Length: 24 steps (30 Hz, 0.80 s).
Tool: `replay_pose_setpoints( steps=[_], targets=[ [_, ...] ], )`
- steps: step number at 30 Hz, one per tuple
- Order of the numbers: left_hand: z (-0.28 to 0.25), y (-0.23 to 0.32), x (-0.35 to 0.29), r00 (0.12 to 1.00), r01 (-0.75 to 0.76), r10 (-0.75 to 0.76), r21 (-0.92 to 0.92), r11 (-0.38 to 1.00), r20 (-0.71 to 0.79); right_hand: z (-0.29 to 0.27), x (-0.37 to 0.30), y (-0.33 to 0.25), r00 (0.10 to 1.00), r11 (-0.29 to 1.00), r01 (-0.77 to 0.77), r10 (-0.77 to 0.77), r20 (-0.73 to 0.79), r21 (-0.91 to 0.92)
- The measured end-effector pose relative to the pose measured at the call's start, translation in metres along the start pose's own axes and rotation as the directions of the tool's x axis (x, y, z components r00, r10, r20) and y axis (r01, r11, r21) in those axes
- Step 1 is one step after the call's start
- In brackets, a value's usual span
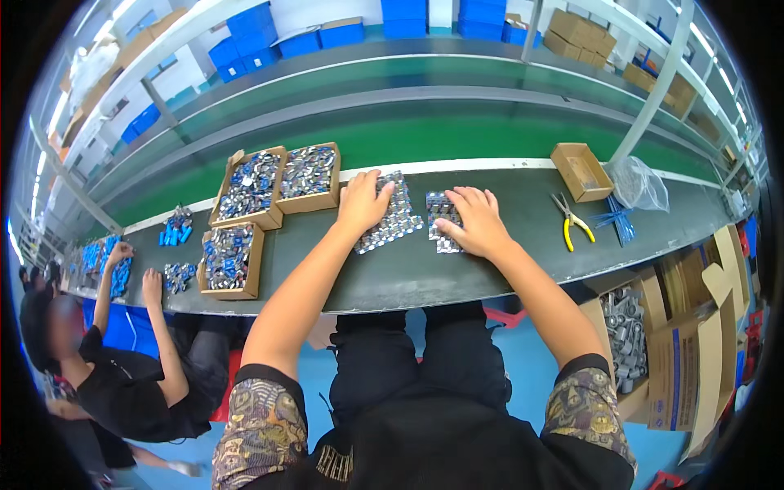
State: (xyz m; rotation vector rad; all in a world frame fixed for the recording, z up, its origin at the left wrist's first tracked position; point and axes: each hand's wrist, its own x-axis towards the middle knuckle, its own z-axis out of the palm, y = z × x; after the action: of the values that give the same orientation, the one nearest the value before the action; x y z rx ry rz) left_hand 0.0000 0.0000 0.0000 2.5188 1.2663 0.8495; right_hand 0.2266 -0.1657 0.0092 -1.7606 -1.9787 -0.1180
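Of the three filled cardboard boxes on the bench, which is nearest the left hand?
The rear right-hand box, directly left of the left hand; the rear left box and front box sit farther left.

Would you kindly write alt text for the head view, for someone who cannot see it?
A person's left hand and right hand lie over two groups of small metallic parts on a dark bench. Three boxes of parts stand to the left, near a co-worker; yellow pliers lie to the right.

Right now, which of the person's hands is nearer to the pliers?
The right. The pliers lie to the right of the right hand, which is at the smaller batch of parts; the left hand is farther left, at the larger batch.
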Motion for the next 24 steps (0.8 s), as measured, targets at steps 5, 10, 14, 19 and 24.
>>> replay_pose_setpoints(
  steps=[5,10,14,19,24],
  targets=[
    [0.009,-0.024,0.007,0.981,0.19,-0.192,-0.13,0.973,-0.009,-0.01,0.021,-0.001,0.998,0.998,0.059,-0.058,0.011,-0.029],
    [0.026,0.014,0.011,0.993,0.098,-0.111,-0.231,0.968,-0.047,-0.031,-0.018,0.026,0.991,0.99,0.054,-0.069,-0.114,-0.132],
    [0.015,0.006,-0.001,0.979,0.097,-0.125,-0.166,0.981,-0.163,-0.03,-0.005,0.042,1.0,0.986,0.02,-0.016,0.026,-0.168],
    [0.009,0.002,-0.014,0.994,-0.051,0.038,-0.125,0.991,-0.105,-0.018,-0.006,0.04,0.986,0.983,0.017,0.013,0.164,-0.181],
    [0.007,0.017,-0.021,0.996,-0.062,0.064,0.036,0.997,-0.055,-0.014,-0.015,0.037,0.977,0.987,0.041,-0.007,0.212,-0.156]
  ],
)
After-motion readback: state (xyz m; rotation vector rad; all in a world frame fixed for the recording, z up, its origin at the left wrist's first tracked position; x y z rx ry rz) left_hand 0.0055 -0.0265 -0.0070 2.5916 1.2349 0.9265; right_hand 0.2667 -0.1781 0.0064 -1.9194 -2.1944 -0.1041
